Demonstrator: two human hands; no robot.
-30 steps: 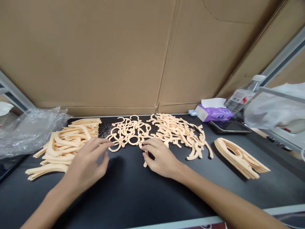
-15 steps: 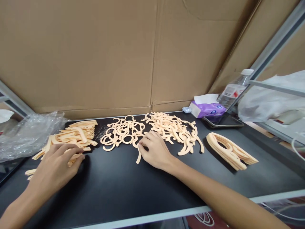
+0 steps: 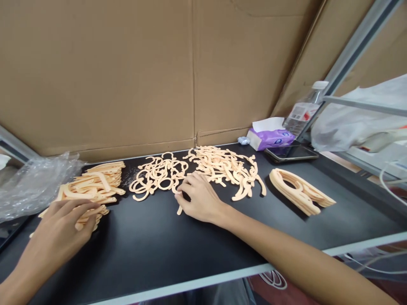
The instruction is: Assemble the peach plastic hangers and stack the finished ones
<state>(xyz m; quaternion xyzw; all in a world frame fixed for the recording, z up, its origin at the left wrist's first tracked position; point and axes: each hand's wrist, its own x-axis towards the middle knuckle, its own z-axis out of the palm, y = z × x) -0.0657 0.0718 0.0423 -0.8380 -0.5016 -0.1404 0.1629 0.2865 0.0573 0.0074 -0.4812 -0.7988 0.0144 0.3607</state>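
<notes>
My left hand curls around several flat peach plastic strips at the front of the left pile. Their ends stick out past its thumb and fingertips. Behind it lie more long strips, roughly stacked side by side. My right hand is closed in a pinch at the table's middle, over a small peach plastic piece whose lower end shows below the fingers. Just beyond its fingertips is a loose heap of curved hooks. A heap of short wavy pieces spreads behind the hand.
A neat stack of nested peach pieces lies on the black table at right. Farther back are a phone, a purple tissue pack and a plastic bottle. Clear plastic wrap lies at left; cardboard stands behind.
The view has shifted slightly. My left hand has drawn a little toward me with the strips at its fingers. My right hand has turned a bit, covering more of the small piece.
</notes>
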